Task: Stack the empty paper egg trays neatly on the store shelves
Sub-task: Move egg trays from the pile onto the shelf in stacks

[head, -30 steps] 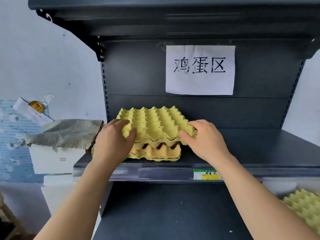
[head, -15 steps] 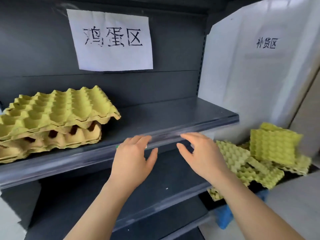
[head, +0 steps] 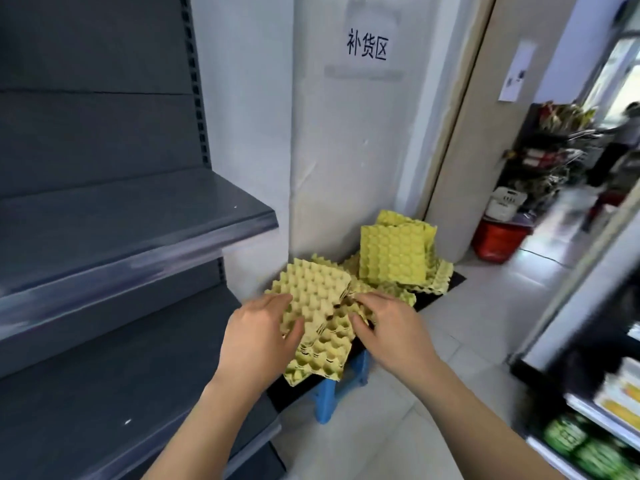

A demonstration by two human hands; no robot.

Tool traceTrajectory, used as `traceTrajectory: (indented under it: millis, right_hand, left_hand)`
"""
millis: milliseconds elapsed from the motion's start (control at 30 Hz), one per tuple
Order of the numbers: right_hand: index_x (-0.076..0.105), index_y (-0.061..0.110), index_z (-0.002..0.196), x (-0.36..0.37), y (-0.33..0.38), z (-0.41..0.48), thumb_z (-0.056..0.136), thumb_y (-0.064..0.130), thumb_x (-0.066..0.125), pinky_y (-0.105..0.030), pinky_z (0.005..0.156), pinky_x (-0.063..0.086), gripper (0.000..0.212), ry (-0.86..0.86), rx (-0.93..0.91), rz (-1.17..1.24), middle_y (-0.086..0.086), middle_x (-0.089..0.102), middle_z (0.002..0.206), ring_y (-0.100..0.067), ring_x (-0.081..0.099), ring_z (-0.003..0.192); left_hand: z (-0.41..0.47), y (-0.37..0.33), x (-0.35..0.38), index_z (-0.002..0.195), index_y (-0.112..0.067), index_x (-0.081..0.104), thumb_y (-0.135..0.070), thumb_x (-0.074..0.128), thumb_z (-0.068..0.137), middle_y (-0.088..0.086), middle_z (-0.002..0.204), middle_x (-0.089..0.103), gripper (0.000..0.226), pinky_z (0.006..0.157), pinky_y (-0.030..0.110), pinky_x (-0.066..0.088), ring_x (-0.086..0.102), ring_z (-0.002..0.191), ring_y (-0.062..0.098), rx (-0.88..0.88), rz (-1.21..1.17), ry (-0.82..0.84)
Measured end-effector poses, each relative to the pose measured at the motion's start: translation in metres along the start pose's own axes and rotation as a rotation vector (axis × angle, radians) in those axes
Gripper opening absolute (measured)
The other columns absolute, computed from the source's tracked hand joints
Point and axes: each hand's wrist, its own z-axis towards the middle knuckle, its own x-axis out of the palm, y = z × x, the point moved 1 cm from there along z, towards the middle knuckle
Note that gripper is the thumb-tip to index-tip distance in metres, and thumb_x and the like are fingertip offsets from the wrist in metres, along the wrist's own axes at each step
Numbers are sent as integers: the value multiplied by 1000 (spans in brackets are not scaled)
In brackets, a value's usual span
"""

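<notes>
A loose pile of yellow paper egg trays (head: 393, 254) lies on a black board (head: 446, 285) low against the white wall. The nearest tray (head: 315, 292) sits tilted on top of others at the pile's front. My left hand (head: 258, 336) grips its left edge, thumb over the top. My right hand (head: 388, 327) pinches its right edge with fingers and thumb. The dark grey store shelves (head: 138, 220) stand to the left, and the stacked trays on them are out of view.
A blue stool (head: 325, 400) holds up the board. A lower shelf (head: 121, 358) juts out by my left arm. A red basket (head: 498, 240) stands in the doorway behind. A shelf with packaged goods (head: 588, 445) lines the right side. A paper sign (head: 367, 48) hangs above the pile.
My hands left the stacked trays on the shelf, swung right and down with my view, and now hold a tray at the floor pile.
</notes>
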Motion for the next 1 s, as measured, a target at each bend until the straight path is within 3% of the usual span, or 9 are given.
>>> traceTrajectory:
  millis: [200,300,433,700,1000]
  right_hand:
    - [63,18,121,2,-103,35,94,35,52,-30,84,46,34,18,123,-27,-2,65,115,-21,59,106]
    - [61,20,125,12,-150,60,94,35,51,-30,87,46,36,9,196,-18,1,63,122,-19,57,111]
    - [60,20,128,27,-208,104,94,35,53,-31,89,47,38,1,268,-30,-1,62,124,-19,57,112]
    - [59,22,128,51,-309,210,94,35,52,-30,86,45,37,27,391,-59,2,62,122,-18,56,110]
    - [56,22,132,89,-416,301,93,37,54,-30,90,45,42,35,518,-5,3,60,129,-17,56,114]
  left_hand:
    - [58,-34,96,107,-11,73,-35,68,82,5,95,73,35,71,39,55,68,86,29,-34,-29,107]
    - [95,-45,138,105,-12,74,-37,65,81,3,92,73,36,71,38,55,69,83,28,-16,-34,144]
    - [151,-53,194,107,-12,72,-31,75,82,5,97,73,32,71,39,56,68,87,30,11,-24,186]
    - [279,-61,295,135,-19,55,-43,50,96,-1,131,60,46,99,33,43,54,121,19,-11,-51,298]
    - [383,-65,406,129,-18,60,-39,58,94,-2,123,65,42,90,32,44,60,109,18,-95,-143,394]
